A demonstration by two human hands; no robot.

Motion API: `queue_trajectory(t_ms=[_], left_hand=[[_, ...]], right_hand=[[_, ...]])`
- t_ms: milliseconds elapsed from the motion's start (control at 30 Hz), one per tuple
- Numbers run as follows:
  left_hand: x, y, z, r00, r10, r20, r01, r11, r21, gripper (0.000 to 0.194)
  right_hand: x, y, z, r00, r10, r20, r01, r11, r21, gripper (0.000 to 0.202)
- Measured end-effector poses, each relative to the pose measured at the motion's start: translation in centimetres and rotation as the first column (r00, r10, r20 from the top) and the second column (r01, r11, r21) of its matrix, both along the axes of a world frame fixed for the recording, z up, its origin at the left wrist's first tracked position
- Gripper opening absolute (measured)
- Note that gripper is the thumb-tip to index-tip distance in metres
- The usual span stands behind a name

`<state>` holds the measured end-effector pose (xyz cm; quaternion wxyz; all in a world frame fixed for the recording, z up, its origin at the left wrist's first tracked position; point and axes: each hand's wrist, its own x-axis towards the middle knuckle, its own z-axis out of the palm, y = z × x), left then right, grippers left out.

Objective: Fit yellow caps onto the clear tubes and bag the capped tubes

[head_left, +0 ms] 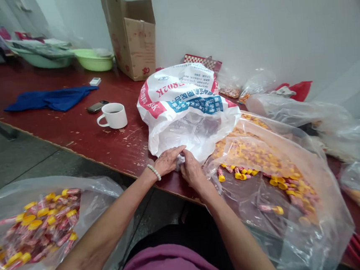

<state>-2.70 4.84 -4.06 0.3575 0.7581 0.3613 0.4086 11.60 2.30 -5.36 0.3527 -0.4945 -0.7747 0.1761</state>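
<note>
1. On my head feed, the two bare hands meet at the near edge of a long, scuffed dark-red table (74,121).
2. Left hand (167,161), whitish bead bracelet (154,172) on the wrist: fingers fairly straight but pressed in on a small crumpled whitish piece (180,162).
3. Right hand (192,171): fingers bent in on that same piece from the other side. Too blurry for me to tell which fingertips do the gripping.
4. So the piece sits between both hands, right by the near side of a big white sack with red and blue print (177,99). I can't tell if it's part of the sack.
5. Right of that I've got a wide clear plastic bag (329,222) full of little pinkish tubes with yellow caps (275,181).
6. Lower left, a second clear plastic bag (109,187) with more capped tubes.
7. Left of the sack: white mug with dark liquid (118,116), then a crumpled blue cloth (53,99). Tall open brown cardboard box (141,48) behind.
</note>
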Motion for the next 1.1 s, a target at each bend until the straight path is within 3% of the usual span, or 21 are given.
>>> queue_trajectory(t_ms=[100, 167, 300, 433, 533, 633, 700, 767, 833, 900, 1000, 1100], left_hand=[[-0.6, -0.7, 0.6, 0.984, 0.156, 0.087, -0.151, 0.987, -0.06, 0.054], [-1.0, -2.0, 1.2, 0.947, 0.276, 0.163, -0.249, 0.954, -0.17, 0.05], [-1.6, -5.2, 2.6, 0.892, 0.315, 0.324, -0.18, 0.906, -0.383, 0.041], [-1.8, -7.8, 4.1, 0.888, 0.338, 0.314, -0.213, 0.904, -0.37, 0.029], [-1.4, -8.8, 4.6, 0.937, 0.194, 0.289, -0.063, 0.911, -0.408, 0.024], [-0.8, -9.4, 4.3, 0.935, -0.008, 0.355, 0.21, 0.818, -0.536, 0.034], [-0.3, -9.8, 3.8, 0.908, -0.054, 0.415, 0.314, 0.744, -0.589, 0.041], [0.1, -10.4, 3.2, 0.887, -0.037, 0.46, 0.352, 0.699, -0.622, 0.04], [0.4, -11.1, 2.7, 0.863, 0.012, 0.505, 0.374, 0.659, -0.653, 0.036], [0.8, -11.6, 2.4, 0.841, 0.067, 0.537, 0.384, 0.625, -0.68, 0.035], [1.7, -12.1, 2.2, 0.848, 0.116, 0.518, 0.339, 0.632, -0.697, 0.035], [2.4, -12.2, 2.1, 0.882, 0.097, 0.461, 0.273, 0.693, -0.668, 0.037]], right_hand=[[0.2, -0.2, 0.0, 0.992, -0.075, -0.104, 0.072, 0.997, -0.031, 0.054], [0.3, -0.5, 0.4, 0.973, -0.143, -0.183, 0.132, 0.989, -0.069, 0.048], [0.7, -1.7, 1.4, 0.918, -0.202, -0.342, 0.151, 0.974, -0.17, 0.034], [0.7, -3.7, 2.5, 0.873, -0.146, -0.465, 0.023, 0.965, -0.26, 0.027], [0.5, -5.4, 3.7, 0.837, -0.123, -0.533, -0.061, 0.947, -0.315, 0.023], [1.0, -6.9, 4.7, 0.819, -0.121, -0.56, -0.1, 0.932, -0.348, 0.018], [2.3, -7.6, 4.9, 0.845, -0.151, -0.513, -0.024, 0.948, -0.318, 0.019], [4.5, -8.0, 4.6, 0.882, -0.257, -0.396, 0.171, 0.956, -0.239, 0.023], [7.2, -7.9, 3.8, 0.869, -0.411, -0.276, 0.385, 0.911, -0.146, 0.026], [9.6, -7.5, 2.7, 0.83, -0.518, -0.206, 0.509, 0.855, -0.1, 0.028], [11.3, -6.2, 1.0, 0.819, -0.558, -0.134, 0.554, 0.83, -0.073, 0.03], [11.2, -5.4, 0.4, 0.825, -0.556, -0.102, 0.553, 0.831, -0.056, 0.026]])
